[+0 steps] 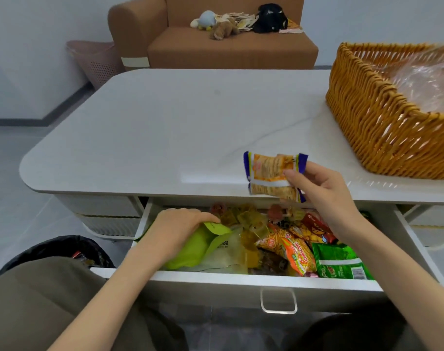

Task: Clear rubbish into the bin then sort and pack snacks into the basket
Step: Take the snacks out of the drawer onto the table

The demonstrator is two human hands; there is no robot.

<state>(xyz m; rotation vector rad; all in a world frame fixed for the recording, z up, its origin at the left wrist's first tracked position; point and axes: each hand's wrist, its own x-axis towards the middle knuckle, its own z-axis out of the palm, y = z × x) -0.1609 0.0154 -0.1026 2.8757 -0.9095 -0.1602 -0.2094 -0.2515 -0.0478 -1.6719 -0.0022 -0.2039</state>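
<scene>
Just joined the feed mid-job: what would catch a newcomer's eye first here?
The right hand pinches orange snack packets with purple ends above the front edge of the white table. Below it, the open white drawer is crammed with bright snack packs, where the left hand grips a light green packet. The golden woven wicker basket sits on the table's right.

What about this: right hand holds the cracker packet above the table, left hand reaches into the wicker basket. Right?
No. Head view: the left hand is in the open drawer, gripping a green packet, not in the wicker basket. Rest holds.
</scene>
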